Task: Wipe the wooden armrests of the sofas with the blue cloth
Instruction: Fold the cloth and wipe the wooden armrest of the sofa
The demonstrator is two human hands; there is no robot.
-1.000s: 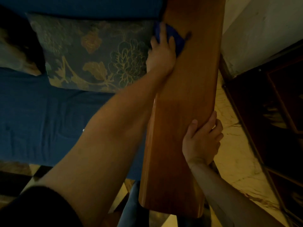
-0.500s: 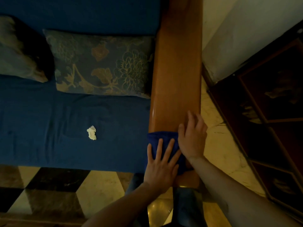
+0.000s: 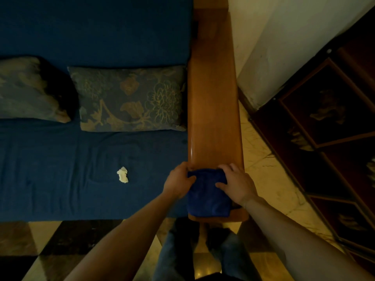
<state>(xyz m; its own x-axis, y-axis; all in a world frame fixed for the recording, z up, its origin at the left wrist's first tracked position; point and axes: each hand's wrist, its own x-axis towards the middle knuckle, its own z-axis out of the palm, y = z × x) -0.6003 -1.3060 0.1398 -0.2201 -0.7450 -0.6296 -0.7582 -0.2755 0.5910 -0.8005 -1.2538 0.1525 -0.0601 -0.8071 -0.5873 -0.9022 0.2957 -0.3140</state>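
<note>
Sofa seat (image 3: 60, 159) is stretching off to the left of the wooden armrest (image 3: 214, 108), with a patterned cushion (image 3: 129, 100) leaning just beside the armrest. The blue cloth (image 3: 209, 195) is lying folded on the armrest's near end. My left hand (image 3: 178, 182) and right hand (image 3: 236, 183) are pinching its far corners, fingers curled on the fabric. I am judging this as resetting the cloth between strokes; next it needs pushing along the bare wood away from me.

My folded blue cloth (image 3: 208, 196) lies on the near end of the long wooden armrest (image 3: 214, 110), my left hand (image 3: 177, 184) at its nine o'clock, right hand (image 3: 236, 183) at three. A flowered cushion (image 3: 129, 100) sits at ten o'clock, a crumpled white tissue (image 3: 123, 174) on the blue sofa seat (image 3: 60, 169) at nine.
</note>
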